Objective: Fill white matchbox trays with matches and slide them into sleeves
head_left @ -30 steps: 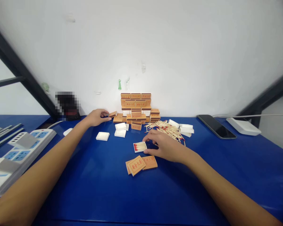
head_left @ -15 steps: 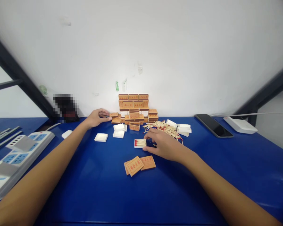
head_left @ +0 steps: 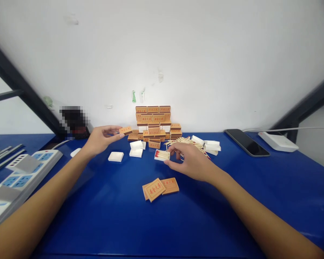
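Observation:
My left hand point(head_left: 104, 138) pinches an orange matchbox point(head_left: 125, 130) by its left end, to the left of a stepped stack of matchboxes point(head_left: 153, 117) by the wall. With thumb and fingers, my right hand point(head_left: 187, 158) grips the right end of a white matchbox tray point(head_left: 162, 155) full of red-tipped matches. Behind this hand lies a pile of loose matches point(head_left: 183, 141), partly hidden by it. Nearer to me, several flat orange matchbox sleeves point(head_left: 156, 189) overlap on the blue table point(head_left: 118, 216).
White empty trays point(head_left: 136, 149) lie in front of the stack, with one tray point(head_left: 116, 157) farther left. More white trays point(head_left: 212, 145) are right of the matches. A phone point(head_left: 247, 142) and a white device point(head_left: 278, 141) stand at right, a power strip point(head_left: 47, 162) at left.
My left hand has lifted the matchbox off the stack's left end and drawn it slightly left. The match-filled tray in my right hand has shifted up a little and tilted.

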The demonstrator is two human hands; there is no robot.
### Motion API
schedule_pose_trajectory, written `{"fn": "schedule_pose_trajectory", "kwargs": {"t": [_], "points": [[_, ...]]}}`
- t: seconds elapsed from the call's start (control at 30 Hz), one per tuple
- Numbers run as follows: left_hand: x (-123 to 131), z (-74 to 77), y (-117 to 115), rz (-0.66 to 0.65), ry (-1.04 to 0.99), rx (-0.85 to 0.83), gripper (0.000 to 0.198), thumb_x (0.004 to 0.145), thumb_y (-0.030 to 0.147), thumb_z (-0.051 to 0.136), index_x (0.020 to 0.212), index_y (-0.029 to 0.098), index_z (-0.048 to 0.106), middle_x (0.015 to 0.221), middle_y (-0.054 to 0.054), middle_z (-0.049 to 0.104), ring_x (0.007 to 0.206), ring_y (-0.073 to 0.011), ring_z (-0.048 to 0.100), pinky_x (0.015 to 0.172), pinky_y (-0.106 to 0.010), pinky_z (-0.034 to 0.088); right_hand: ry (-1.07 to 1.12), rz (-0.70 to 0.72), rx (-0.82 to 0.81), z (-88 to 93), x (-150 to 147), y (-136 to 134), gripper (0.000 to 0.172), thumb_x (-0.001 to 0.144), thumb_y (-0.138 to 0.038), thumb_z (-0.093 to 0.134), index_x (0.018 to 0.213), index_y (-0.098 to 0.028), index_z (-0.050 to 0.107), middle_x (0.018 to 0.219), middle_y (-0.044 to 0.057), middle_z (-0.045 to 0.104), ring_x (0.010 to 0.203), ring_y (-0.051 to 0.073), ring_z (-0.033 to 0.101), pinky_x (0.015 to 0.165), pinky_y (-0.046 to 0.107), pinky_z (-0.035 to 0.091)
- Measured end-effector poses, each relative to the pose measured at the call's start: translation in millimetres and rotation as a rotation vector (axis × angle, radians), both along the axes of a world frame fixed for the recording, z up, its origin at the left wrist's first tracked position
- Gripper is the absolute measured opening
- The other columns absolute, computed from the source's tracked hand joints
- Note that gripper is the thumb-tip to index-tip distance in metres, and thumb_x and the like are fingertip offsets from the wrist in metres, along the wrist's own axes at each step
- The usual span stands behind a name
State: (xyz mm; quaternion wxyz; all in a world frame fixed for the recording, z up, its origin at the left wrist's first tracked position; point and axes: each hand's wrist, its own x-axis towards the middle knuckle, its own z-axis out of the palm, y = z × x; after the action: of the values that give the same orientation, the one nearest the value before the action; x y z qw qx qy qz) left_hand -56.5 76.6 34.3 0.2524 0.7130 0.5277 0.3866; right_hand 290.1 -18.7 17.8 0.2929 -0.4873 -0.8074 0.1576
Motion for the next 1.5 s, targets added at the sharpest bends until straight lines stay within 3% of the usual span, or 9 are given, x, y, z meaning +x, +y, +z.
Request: {"fn": "schedule_pose_trajectory", "kwargs": {"t": [0.13,0.27,0.37,0.8,1.2,1.5], "points": [[21.4,-1.2,-47.4,-0.184,-0.017,-0.040,0.055,0.077,0.054,0.087,0.119,0.020,0.080,0.107,-0.009,0.080,0.091,-0.0239,0.073,0.081,-0.036,0.061,0.213,-0.022,-0.049,3.5,-4.8,-2.0,0.024,0.087,-0.042,0.075,0.099,-0.023,0.065,0.089,0.002,0.073,0.071,0.017,0.065,0.066,0.035,0.051],[41.0,-8.9,-66.6,-0.286,-0.015,-0.042,0.050,0.079,0.049,0.087,0.121,0.024,0.078,0.118,-0.007,0.078,0.085,-0.0195,0.071,0.083,-0.035,0.061,0.309,-0.010,-0.061,3.1,-8.7,-3.7,0.028,0.085,-0.041,0.078,0.102,-0.023,0.066,0.094,0.003,0.073,0.071,0.016,0.066,0.060,0.033,0.052],[43.3,-12.2,-66.8,-0.328,-0.046,-0.084,0.049,0.079,0.048,0.086,0.121,0.023,0.078,0.115,-0.007,0.079,0.083,-0.0198,0.072,0.081,-0.035,0.063,0.305,-0.003,-0.060,1.5,-8.5,-4.0,0.025,0.085,-0.039,0.078,0.101,-0.023,0.065,0.092,0.002,0.073,0.071,0.016,0.066,0.060,0.032,0.052],[42.8,-16.0,-66.9,-0.288,-0.073,-0.095,0.049,0.076,0.043,0.089,0.121,0.027,0.079,0.101,-0.004,0.081,0.072,-0.0175,0.069,0.072,-0.033,0.062,0.205,0.004,-0.043,1.7,-11.0,-6.8,0.023,0.082,-0.035,0.080,0.097,-0.025,0.065,0.086,0.001,0.073,0.074,0.018,0.066,0.061,0.032,0.051],[44.0,-16.0,-68.1,-0.315,-0.043,-0.098,0.051,0.077,0.044,0.089,0.124,0.027,0.079,0.095,-0.004,0.081,0.072,-0.0182,0.068,0.073,-0.034,0.061,0.119,0.071,-0.039,-0.8,-9.7,-6.8,0.022,0.084,-0.034,0.078,0.100,-0.025,0.066,0.088,0.000,0.072,0.073,0.016,0.065,0.064,0.031,0.050],[40.5,-17.6,-65.8,-0.297,-0.064,-0.123,0.053,0.074,0.045,0.090,0.123,0.028,0.080,0.098,-0.004,0.082,0.072,-0.0192,0.069,0.075,-0.036,0.062,0.246,0.094,-0.099,0.2,-11.2,-6.7,0.026,0.085,-0.035,0.080,0.106,-0.025,0.068,0.096,0.003,0.075,0.081,0.018,0.068,0.064,0.033,0.054]]}}
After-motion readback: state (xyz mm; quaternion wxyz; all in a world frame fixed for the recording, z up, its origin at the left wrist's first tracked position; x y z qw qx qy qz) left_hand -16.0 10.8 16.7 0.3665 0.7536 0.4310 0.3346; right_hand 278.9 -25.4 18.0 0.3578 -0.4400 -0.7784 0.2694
